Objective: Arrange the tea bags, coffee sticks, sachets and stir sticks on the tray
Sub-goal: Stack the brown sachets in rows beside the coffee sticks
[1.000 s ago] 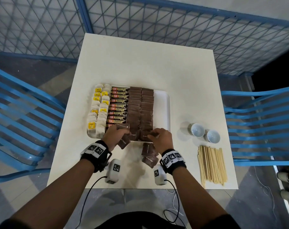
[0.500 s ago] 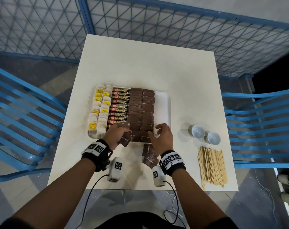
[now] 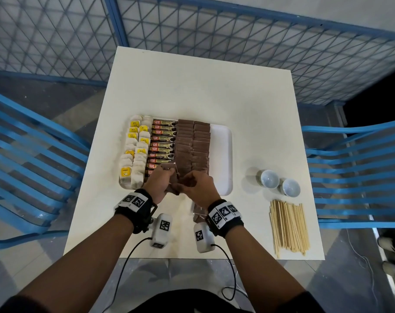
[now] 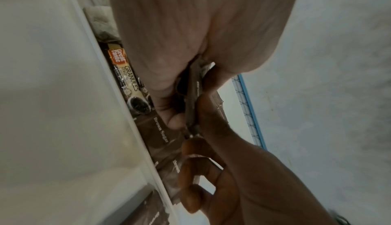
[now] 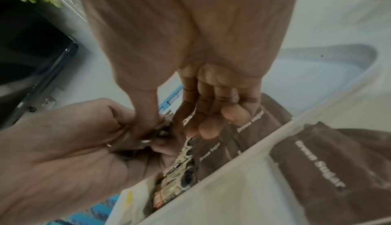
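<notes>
A white tray (image 3: 221,154) holds tea bags (image 3: 134,152) at its left, then coffee sticks (image 3: 163,143), then two columns of brown sugar sachets (image 3: 193,145). Both hands meet over the tray's near edge. My left hand (image 3: 160,181) grips a small stack of brown sachets (image 4: 193,91) between thumb and fingers. My right hand (image 3: 196,186) has its thumb and forefinger pinching a sachet in that stack, the other fingers (image 5: 209,128) loosely extended. Loose sachets (image 3: 198,213) lie on the table under my right wrist. The wooden stir sticks (image 3: 288,227) lie in a bundle at the near right.
Two small white cups (image 3: 269,179) stand right of the tray, above the stir sticks. The tray's right strip is bare. Blue slatted chairs (image 3: 354,168) flank the table, and a blue mesh fence (image 3: 214,41) runs behind it.
My right hand has left the right sachet column and moved left to meet the left hand's stack. The left hand has stayed at the tray's near edge with its sachets.
</notes>
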The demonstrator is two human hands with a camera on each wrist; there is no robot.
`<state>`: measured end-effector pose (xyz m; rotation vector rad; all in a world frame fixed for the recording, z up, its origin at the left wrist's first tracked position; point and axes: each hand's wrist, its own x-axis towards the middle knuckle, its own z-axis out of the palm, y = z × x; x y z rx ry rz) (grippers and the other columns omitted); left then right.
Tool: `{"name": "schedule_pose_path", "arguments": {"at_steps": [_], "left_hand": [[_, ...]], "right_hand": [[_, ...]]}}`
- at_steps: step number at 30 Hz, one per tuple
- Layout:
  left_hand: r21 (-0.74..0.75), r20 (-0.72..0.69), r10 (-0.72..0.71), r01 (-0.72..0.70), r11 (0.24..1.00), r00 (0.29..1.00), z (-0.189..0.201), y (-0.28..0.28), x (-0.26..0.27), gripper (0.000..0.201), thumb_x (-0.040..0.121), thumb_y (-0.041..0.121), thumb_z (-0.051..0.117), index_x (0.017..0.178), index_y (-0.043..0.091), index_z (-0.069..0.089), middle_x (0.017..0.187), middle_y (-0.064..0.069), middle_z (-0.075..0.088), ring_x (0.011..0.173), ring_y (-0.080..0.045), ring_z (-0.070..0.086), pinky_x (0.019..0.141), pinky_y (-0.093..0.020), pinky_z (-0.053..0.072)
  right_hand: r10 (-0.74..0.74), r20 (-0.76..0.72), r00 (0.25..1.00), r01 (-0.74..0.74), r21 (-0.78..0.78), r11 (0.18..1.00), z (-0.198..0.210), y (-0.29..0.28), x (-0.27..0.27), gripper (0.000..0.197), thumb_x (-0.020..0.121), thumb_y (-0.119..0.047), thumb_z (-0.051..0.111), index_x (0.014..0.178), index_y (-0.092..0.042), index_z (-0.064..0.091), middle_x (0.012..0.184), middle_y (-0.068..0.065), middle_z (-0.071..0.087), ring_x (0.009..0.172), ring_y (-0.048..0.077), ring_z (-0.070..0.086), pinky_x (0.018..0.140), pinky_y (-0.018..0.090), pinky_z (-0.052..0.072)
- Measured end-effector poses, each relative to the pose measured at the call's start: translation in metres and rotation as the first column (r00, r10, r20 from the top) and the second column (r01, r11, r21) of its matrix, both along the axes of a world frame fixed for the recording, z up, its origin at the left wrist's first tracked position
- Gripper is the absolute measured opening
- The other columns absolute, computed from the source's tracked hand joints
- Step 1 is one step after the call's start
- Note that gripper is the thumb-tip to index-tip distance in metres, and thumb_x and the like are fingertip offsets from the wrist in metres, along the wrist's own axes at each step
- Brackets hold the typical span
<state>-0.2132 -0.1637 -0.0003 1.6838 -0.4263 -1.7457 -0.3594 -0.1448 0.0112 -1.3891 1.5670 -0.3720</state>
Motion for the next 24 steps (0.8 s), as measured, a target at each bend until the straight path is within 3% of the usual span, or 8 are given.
{"name": "schedule_pose_path", "arguments": {"at_steps": [2, 6, 8, 11, 14, 18, 21, 24], "left_hand": [[0.003, 0.000, 0.024, -0.024, 1.000, 1.000, 0.001, 0.001, -0.002, 0.027, 0.106, 0.006, 0.044, 0.130, 0.002, 0.056, 0.108, -0.016, 0.067, 0.076, -0.028, 0.065, 0.039, -0.029, 0.051], [0.005, 0.019, 0.006, -0.006, 1.000, 1.000, -0.001, 0.002, -0.004, 0.027, 0.107, 0.007, 0.042, 0.129, 0.004, 0.056, 0.111, -0.017, 0.066, 0.081, -0.031, 0.065, 0.042, -0.032, 0.053], [0.011, 0.014, 0.029, -0.030, 1.000, 0.999, -0.003, 0.001, -0.002, 0.028, 0.107, 0.009, 0.042, 0.130, 0.005, 0.057, 0.115, -0.018, 0.067, 0.092, -0.037, 0.067, 0.052, -0.041, 0.059], [-0.001, -0.049, 0.092, -0.093, 0.996, 0.995, -0.004, 0.001, 0.003, 0.027, 0.106, 0.005, 0.038, 0.121, 0.001, 0.061, 0.097, -0.014, 0.072, 0.090, -0.035, 0.069, 0.070, -0.046, 0.059], [0.013, -0.056, 0.096, -0.096, 0.995, 0.994, -0.002, 0.000, 0.009, 0.024, 0.104, 0.006, 0.044, 0.116, 0.009, 0.065, 0.090, -0.009, 0.073, 0.073, -0.022, 0.072, 0.059, -0.034, 0.057], [-0.018, -0.149, -0.051, 0.049, 0.999, 0.988, 0.007, 0.003, 0.012, 0.021, 0.100, 0.033, 0.060, 0.112, 0.019, 0.069, 0.088, -0.004, 0.074, 0.066, -0.019, 0.070, 0.051, -0.024, 0.047], [-0.156, 0.021, -0.196, 0.197, 0.968, 0.980, 0.006, 0.006, 0.012, 0.013, 0.093, 0.030, 0.073, 0.102, 0.021, 0.073, 0.088, -0.004, 0.075, 0.075, -0.020, 0.070, 0.057, -0.030, 0.053], [-0.228, 0.114, -0.212, 0.233, 0.945, 0.971, -0.001, 0.010, 0.012, 0.005, 0.091, 0.023, 0.076, 0.095, 0.020, 0.077, 0.089, -0.013, 0.073, 0.081, -0.028, 0.070, 0.069, -0.042, 0.057]], "right_hand": [[-0.029, 0.069, 0.997, 0.027, 0.026, 0.999, 0.001, 0.000, 0.002, 0.034, 0.078, -0.031, 0.086, 0.100, -0.013, 0.068, 0.092, 0.002, 0.074, 0.074, 0.016, 0.070, 0.071, 0.029, 0.060], [-0.060, 0.140, 0.988, 0.054, 0.047, 0.997, 0.002, 0.001, 0.003, 0.036, 0.079, -0.021, 0.085, 0.110, -0.012, 0.069, 0.097, 0.004, 0.075, 0.069, 0.011, 0.067, 0.060, 0.016, 0.052], [-0.067, 0.160, 0.985, 0.062, 0.034, 0.997, 0.002, 0.000, 0.000, 0.036, 0.080, -0.021, 0.084, 0.113, -0.015, 0.072, 0.097, 0.000, 0.076, 0.070, 0.006, 0.066, 0.060, 0.016, 0.051], [-0.070, 0.177, 0.982, 0.065, 0.031, 0.997, 0.002, -0.002, -0.008, 0.026, 0.084, -0.020, 0.080, 0.109, -0.015, 0.075, 0.089, -0.001, 0.076, 0.060, 0.007, 0.063, 0.057, 0.020, 0.052], [-0.130, 0.226, 0.965, 0.122, 0.051, 0.991, 0.004, -0.005, -0.014, 0.014, 0.086, -0.016, 0.078, 0.099, -0.014, 0.075, 0.085, 0.005, 0.074, 0.061, 0.015, 0.064, 0.060, 0.031, 0.057], [-0.188, 0.259, 0.947, 0.169, 0.093, 0.981, 0.006, -0.008, -0.018, 0.011, 0.084, -0.011, 0.079, 0.091, -0.015, 0.072, 0.090, 0.014, 0.074, 0.069, 0.024, 0.067, 0.070, 0.045, 0.060], [-0.189, 0.240, 0.952, 0.173, 0.087, 0.981, 0.006, -0.010, -0.021, 0.014, 0.081, -0.015, 0.082, 0.092, -0.012, 0.073, 0.089, 0.013, 0.075, 0.073, 0.028, 0.071, 0.069, 0.043, 0.063], [-0.221, 0.232, 0.947, 0.203, 0.100, 0.974, 0.006, -0.011, -0.022, 0.016, 0.078, -0.017, 0.085, 0.089, -0.012, 0.073, 0.087, 0.012, 0.075, 0.078, 0.033, 0.074, 0.069, 0.045, 0.063]]}}
